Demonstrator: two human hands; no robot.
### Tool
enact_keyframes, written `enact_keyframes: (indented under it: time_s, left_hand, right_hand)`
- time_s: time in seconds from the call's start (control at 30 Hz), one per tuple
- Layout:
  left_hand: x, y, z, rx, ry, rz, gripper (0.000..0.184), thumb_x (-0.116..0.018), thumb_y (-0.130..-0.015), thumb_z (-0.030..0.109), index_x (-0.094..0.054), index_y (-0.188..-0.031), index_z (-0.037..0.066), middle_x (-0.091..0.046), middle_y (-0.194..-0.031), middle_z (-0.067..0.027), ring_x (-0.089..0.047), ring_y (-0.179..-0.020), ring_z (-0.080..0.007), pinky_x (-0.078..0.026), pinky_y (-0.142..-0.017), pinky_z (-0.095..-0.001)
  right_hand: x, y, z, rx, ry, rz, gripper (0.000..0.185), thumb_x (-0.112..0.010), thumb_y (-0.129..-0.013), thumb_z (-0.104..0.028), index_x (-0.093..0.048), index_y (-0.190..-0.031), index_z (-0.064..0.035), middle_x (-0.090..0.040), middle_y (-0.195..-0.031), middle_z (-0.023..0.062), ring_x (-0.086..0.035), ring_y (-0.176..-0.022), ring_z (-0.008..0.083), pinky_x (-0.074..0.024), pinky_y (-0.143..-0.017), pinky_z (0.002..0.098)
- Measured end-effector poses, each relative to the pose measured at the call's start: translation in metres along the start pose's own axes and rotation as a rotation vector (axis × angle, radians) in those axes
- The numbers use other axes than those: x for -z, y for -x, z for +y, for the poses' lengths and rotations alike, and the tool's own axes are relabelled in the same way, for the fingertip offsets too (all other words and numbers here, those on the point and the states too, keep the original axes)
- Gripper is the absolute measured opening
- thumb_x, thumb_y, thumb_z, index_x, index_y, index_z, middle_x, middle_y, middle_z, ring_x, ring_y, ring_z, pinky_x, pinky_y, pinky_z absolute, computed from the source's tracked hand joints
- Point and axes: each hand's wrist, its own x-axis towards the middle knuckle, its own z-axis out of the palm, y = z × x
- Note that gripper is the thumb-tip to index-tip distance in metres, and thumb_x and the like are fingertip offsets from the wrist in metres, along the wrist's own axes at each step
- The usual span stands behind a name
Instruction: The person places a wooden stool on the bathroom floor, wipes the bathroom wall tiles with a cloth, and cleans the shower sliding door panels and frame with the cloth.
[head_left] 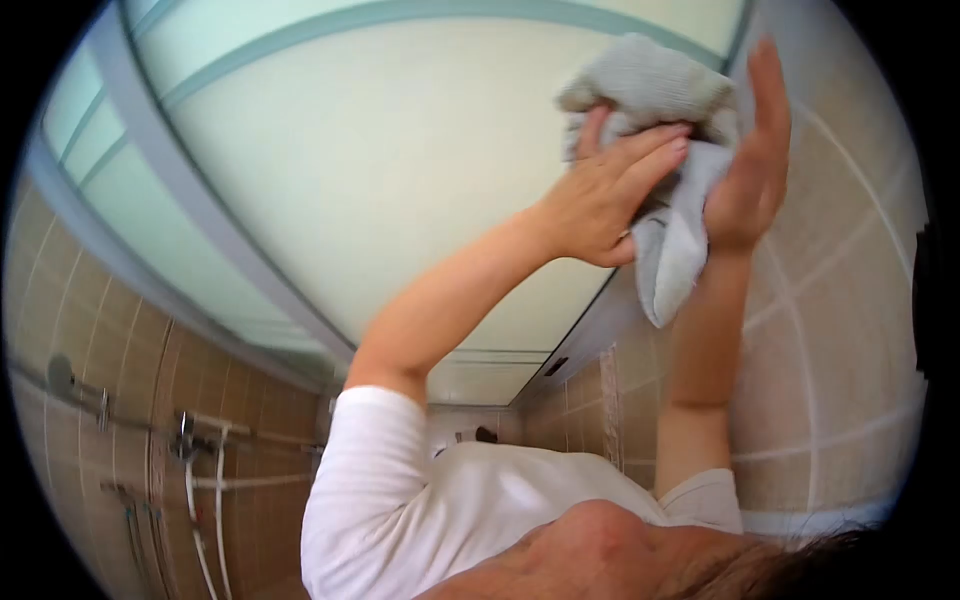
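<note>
A grey-white cloth is bunched against the upper right of a frosted glass panel. My left hand presses on it from the left, fingers bent into its folds, and one end of the cloth hangs below. My right hand is raised at the cloth's right side, beside the panel's edge. Its fingers are stretched upward, and the base of the hand is against or very near the cloth; I cannot tell whether they touch.
Beige wall tiles run close along the right. A metal frame divides the glass on the left. Lower left, a shower fitting with a white hose is mounted on brown tiles.
</note>
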Motion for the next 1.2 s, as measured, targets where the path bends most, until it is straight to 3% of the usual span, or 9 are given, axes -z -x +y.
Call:
enact_keyframes:
  time_s: [0.23, 0.33, 0.43, 0.53, 0.57, 0.67, 0.83, 0.93, 1.2]
  left_hand:
    - [0.056, 0.002, -0.005, 0.352, 0.954, 0.025, 0.063, -0.057, -0.084, 0.008, -0.031, -0.140, -0.001, -0.046, -0.135, -0.0164, -0.042, -0.127, -0.0287, -0.030, -0.107, -0.0409]
    - [0.113, 0.020, -0.002, 0.118, 0.046, 0.046, 0.057, -0.059, -0.082, 0.002, -0.039, -0.136, -0.002, -0.048, -0.134, -0.0148, -0.043, -0.127, -0.0277, -0.032, -0.106, -0.0405]
    - [0.203, 0.082, -0.021, 0.265, -0.599, 0.547, 0.066, -0.062, -0.082, 0.002, -0.029, -0.139, -0.003, -0.033, -0.144, -0.0167, -0.033, -0.132, -0.0281, -0.022, -0.111, -0.0390]
    - [0.311, 0.158, -0.052, 0.629, -1.421, 0.628, 0.079, -0.062, -0.084, 0.035, -0.025, -0.141, -0.005, -0.027, -0.142, -0.0310, -0.028, -0.130, -0.0457, -0.018, -0.109, -0.0498]
    - [0.325, 0.168, -0.053, 0.831, -1.467, 0.595, 0.084, -0.065, -0.081, 0.039, -0.026, -0.141, -0.003, -0.023, -0.141, -0.0344, -0.025, -0.131, -0.0468, -0.022, -0.107, -0.0528]
    - [0.352, 0.203, -0.067, 0.711, -1.326, 0.499, 0.073, -0.056, -0.089, 0.038, -0.028, -0.141, -0.005, -0.034, -0.140, -0.0292, -0.031, -0.129, -0.0444, -0.024, -0.109, -0.0490]
    - [0.355, 0.201, -0.061, 0.543, -1.077, 0.574, 0.081, -0.048, -0.091, 0.055, -0.032, -0.137, -0.009, -0.038, -0.137, -0.0304, -0.039, -0.125, -0.0421, -0.031, -0.105, -0.0450]
    - [0.357, 0.199, -0.059, 0.592, -1.134, 0.521, 0.069, -0.048, -0.096, 0.038, -0.029, -0.137, -0.013, -0.045, -0.131, -0.0291, -0.047, -0.119, -0.0363, -0.035, -0.100, -0.0376]
    - [0.356, 0.195, -0.058, 0.718, -0.967, 0.594, 0.067, -0.046, -0.097, 0.040, -0.029, -0.140, -0.009, -0.058, -0.098, -0.0154, -0.050, -0.085, -0.0209, -0.041, -0.083, -0.0306]
  right_hand:
    - [-0.038, 0.072, -0.002, 0.057, 0.051, -0.119, 0.061, -0.061, -0.086, -0.045, -0.049, -0.133, -0.0074, -0.010, -0.150, 0.0260, -0.019, -0.137, 0.0391, -0.0254, -0.108, 0.0462]
    - [-0.040, 0.063, -0.007, 0.096, 0.222, -0.093, 0.067, -0.078, -0.070, -0.020, -0.051, -0.131, -0.0085, -0.017, -0.148, 0.0263, -0.023, -0.135, 0.0409, -0.0279, -0.107, 0.0453]
    - [-0.020, 0.035, -0.009, 0.128, 0.489, -0.107, 0.063, -0.075, -0.072, -0.016, -0.052, -0.130, -0.0085, -0.026, -0.145, 0.0259, -0.031, -0.132, 0.0403, -0.0298, -0.107, 0.0460]
    - [0.031, -0.008, 0.019, 0.133, 0.617, 0.053, 0.059, -0.072, -0.075, -0.017, -0.052, -0.129, -0.0101, -0.033, -0.142, 0.0255, -0.037, -0.129, 0.0401, -0.0321, -0.105, 0.0473]
    - [0.043, -0.022, 0.031, 0.157, 0.742, 0.109, 0.056, -0.071, -0.077, -0.018, -0.053, -0.130, -0.0156, -0.033, -0.143, 0.0250, -0.035, -0.131, 0.0388, -0.0329, -0.105, 0.0464]
    - [0.047, -0.032, 0.081, 0.248, 0.834, 0.081, 0.052, -0.071, -0.079, -0.024, -0.056, -0.128, -0.0273, -0.031, -0.144, 0.0255, -0.033, -0.133, 0.0380, -0.0325, -0.105, 0.0438]
    - [0.033, -0.029, 0.055, 0.186, 0.795, 0.150, 0.057, -0.079, -0.072, -0.033, -0.060, -0.124, -0.0209, -0.030, -0.144, 0.0271, -0.034, -0.132, 0.0382, -0.0316, -0.105, 0.0422]
    - [0.028, -0.020, 0.043, 0.125, 0.725, 0.134, 0.056, -0.072, -0.073, -0.018, -0.055, -0.126, -0.0081, -0.028, -0.146, 0.0248, -0.030, -0.134, 0.0406, -0.0274, -0.108, 0.0451]
    - [0.023, 0.009, 0.046, 0.168, 0.725, 0.208, 0.061, -0.084, -0.066, -0.024, -0.061, -0.121, -0.0143, -0.030, -0.145, 0.0248, -0.036, -0.131, 0.0359, -0.0335, -0.104, 0.0398]
